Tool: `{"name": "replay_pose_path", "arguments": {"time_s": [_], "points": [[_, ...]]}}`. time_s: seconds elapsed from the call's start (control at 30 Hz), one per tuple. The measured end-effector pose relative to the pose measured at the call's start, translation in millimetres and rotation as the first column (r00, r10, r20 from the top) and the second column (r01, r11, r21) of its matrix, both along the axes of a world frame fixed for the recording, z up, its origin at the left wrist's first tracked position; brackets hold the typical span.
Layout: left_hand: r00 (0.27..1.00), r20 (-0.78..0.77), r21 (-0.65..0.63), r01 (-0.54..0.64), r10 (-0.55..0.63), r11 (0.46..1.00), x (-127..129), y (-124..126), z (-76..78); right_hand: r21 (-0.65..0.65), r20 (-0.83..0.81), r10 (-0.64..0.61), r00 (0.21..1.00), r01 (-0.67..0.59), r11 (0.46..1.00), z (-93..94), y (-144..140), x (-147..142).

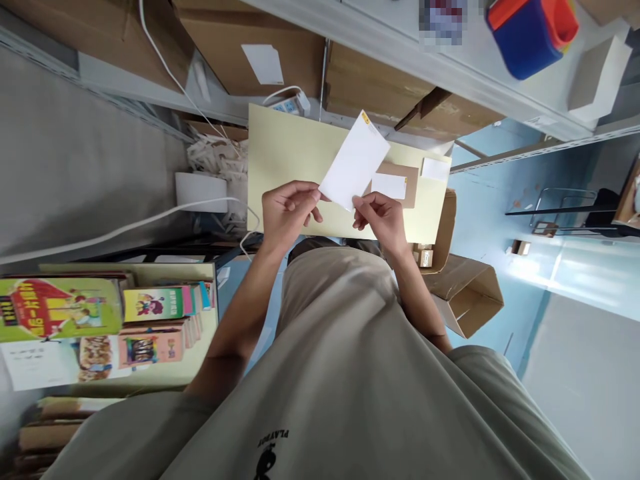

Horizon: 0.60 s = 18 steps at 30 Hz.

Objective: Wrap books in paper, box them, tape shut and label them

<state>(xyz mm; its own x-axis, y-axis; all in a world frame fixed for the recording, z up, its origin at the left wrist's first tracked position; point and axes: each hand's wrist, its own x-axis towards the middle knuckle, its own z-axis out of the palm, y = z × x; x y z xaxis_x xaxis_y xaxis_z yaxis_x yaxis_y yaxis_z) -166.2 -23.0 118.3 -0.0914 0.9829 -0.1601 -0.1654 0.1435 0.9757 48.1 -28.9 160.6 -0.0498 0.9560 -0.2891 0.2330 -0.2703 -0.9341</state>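
I see both hands raised in front of the chest, sharing one thing: a white card (355, 161), long and narrow, with a small yellow mark at its far corner. The left hand (286, 215) pinches the card's near left edge between thumb and forefinger, its other fingers curled under. The right hand (383, 219) closes on the near right corner in the same way, fingertips only. Each grip is nearly shut, with just the card's thickness between the pads. Held by its near end like this, the card tilts up and away, so that its whole face is turned toward the camera and nothing covers it.

The card hangs in the air above a pale yellow desk (285, 153), clear of the surface. Directly beyond the right hand, a brown envelope (407, 175) lies flat on the desk with a small white slip (389, 186) on top of it, and another white slip (436, 169) rests near the desk's far right edge. They are close enough that I judge them to be the same sort of item, laid within easy reach.

To the left a stack of picture books (155, 313) sits on a lower surface. An open cardboard box (467, 293) stands on the floor beside the desk, on the right. A white cable (125, 230) trails across from the left.
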Motion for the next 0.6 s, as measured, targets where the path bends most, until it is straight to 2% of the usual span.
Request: {"name": "replay_pose_path", "arguments": {"time_s": [0.1,0.17,0.23,0.37,0.6], "points": [[0.998,-0.068,0.045,0.013,-0.010,0.999,-3.8,-3.2,2.4,0.138,0.215,-0.071,0.974,0.042,0.990,0.8,-2.1,-5.4],[0.991,-0.132,0.080,0.039,-0.028,0.996,-6.0,-5.8,3.5,0.248,0.299,-0.065,0.952,-0.012,0.969,4.5,-3.5,-9.5],[0.979,-0.194,0.126,0.083,-0.057,0.989,-8.2,-8.3,4.9,0.299,0.322,0.004,0.947,-0.105,0.948,8.4,-4.7,-14.1],[0.943,-0.313,0.217,0.182,-0.108,0.959,-11.7,-11.9,8.7,0.293,0.300,0.104,0.948,-0.195,0.936,10.8,-7.0,-21.8],[0.907,-0.404,0.328,0.265,-0.119,0.907,-13.0,-13.7,12.8,0.238,0.255,0.084,0.963,-0.146,0.960,7.4,-10.8,-25.8]]}}
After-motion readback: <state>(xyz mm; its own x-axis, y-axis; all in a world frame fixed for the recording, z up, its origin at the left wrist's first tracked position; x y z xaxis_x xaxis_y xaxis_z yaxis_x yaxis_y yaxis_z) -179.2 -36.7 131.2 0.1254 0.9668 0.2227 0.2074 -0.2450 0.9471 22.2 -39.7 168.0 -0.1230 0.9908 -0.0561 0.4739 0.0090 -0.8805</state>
